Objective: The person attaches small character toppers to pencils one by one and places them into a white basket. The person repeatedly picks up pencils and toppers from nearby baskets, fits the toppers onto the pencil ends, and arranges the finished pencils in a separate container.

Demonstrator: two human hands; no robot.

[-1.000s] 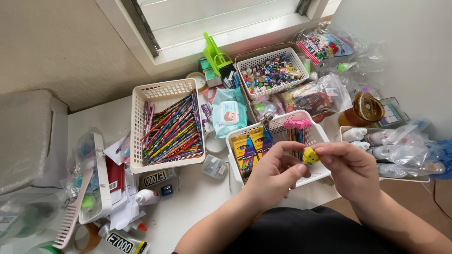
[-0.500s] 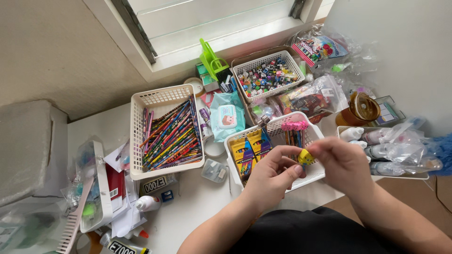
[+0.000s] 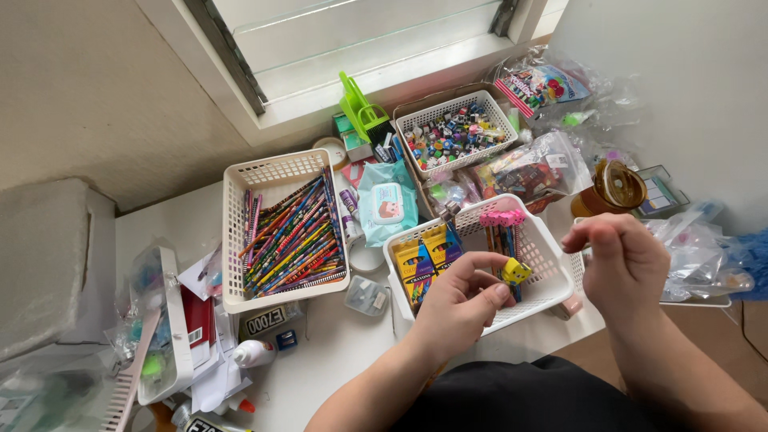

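Over the white counter (image 3: 336, 352), near its front edge: left hand (image 3: 460, 300) curled, grip pinching a small yellow block-shaped toy (image 3: 515, 271) between thumb and fingertips, held just above the front of a white mesh basket (image 3: 552, 276). Right hand (image 3: 628, 264) raised just to the right of that basket, apart from the toy, fingers (image 3: 596, 232) bent and loosely drawn together, grip holding nothing visible.

Inside the same basket: 2 yellow crayon boxes (image 3: 428, 260) at its left side and pencils with pink toppers (image 3: 502, 220) standing toward the back.

Left of it, well apart from the hands: a larger white basket (image 3: 240, 232) packed with coloured pencils (image 3: 292, 240) lying at a slant. Between the 2 baskets: a pale blue pouch (image 3: 386, 204) with a pinkish picture on it, and a small clear plastic case (image 3: 366, 294) on the bare counter.

Farther back by the window sill: a third white basket (image 3: 416, 120) full of tiny mixed-colour pieces (image 3: 452, 136), with a green plastic stand (image 3: 358, 108) beside it.

Far right: clear plastic bags (image 3: 696, 248) and an amber cup with a lid (image 3: 616, 188)
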